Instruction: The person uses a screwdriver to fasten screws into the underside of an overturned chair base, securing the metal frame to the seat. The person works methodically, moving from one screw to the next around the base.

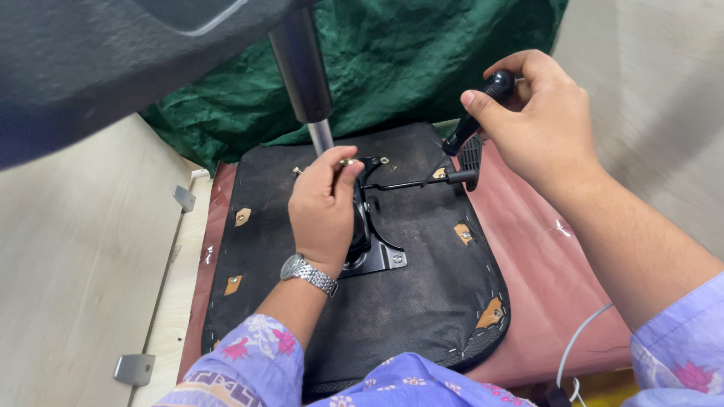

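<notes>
Seat base (422,301) upside down at centre, black fabric underside up, long axis running away from the camera toward green cloth (422,68). Black metal mounting plate (377,252) fixed near the middle of that underside, left hand (324,207) lying over it, fingers curled together, thumb and fingertips pinched on a small brass-coloured fastener (348,162) at the plate's far edge. Silver wristwatch (308,273) on that wrist. Chrome gas cylinder (305,75) rising just beyond the left hand, tilted up and to the left, narrower rod at its foot. Thin black lever rod (411,183) reaching from the plate out to the right, nearly level, ending in a thicker black sleeve near the seat's right edge. Right hand (539,120) raised over that far right edge, grip clamped on a black tool handle (479,109), knob end up at the fingertips, shaft slanting down and left toward the rod's end; whether tip meets rod, impossible to tell. Reddish-brown sheet (550,286) under the seat, pale wooden bench (68,286) to the left with metal brackets (134,369) along its edge. White cable (581,347) at lower right.
</notes>
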